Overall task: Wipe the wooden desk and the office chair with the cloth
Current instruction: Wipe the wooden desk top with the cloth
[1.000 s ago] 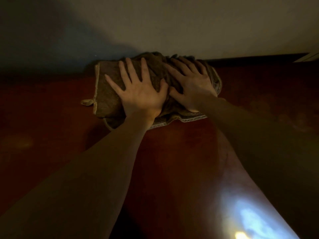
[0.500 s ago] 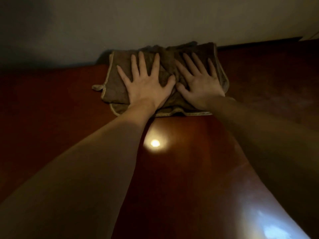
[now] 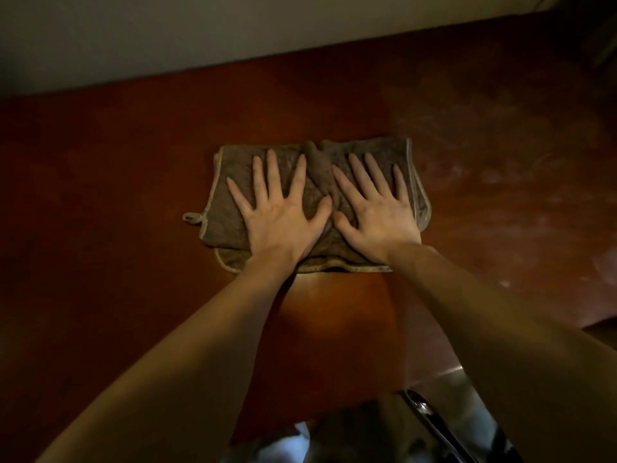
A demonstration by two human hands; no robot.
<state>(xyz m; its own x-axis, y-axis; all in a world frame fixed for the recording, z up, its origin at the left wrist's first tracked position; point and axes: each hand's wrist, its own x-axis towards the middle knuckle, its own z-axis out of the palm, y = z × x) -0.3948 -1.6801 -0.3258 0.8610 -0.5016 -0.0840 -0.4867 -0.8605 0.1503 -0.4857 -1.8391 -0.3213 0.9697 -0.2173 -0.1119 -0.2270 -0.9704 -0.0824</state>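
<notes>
Pulled back from the wall, cloth (image 3: 320, 182) lies under flat, spread left hand (image 3: 283, 222) and right hand (image 3: 377, 218).

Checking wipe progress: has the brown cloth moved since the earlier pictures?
Yes. The brown terry cloth has come toward the person, away from the pale wall, leaving bare wooden desk behind it.

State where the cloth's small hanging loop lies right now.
In the head view, the loop lies flat on the wooden desk, at the cloth's left edge, left of the left hand.
</notes>
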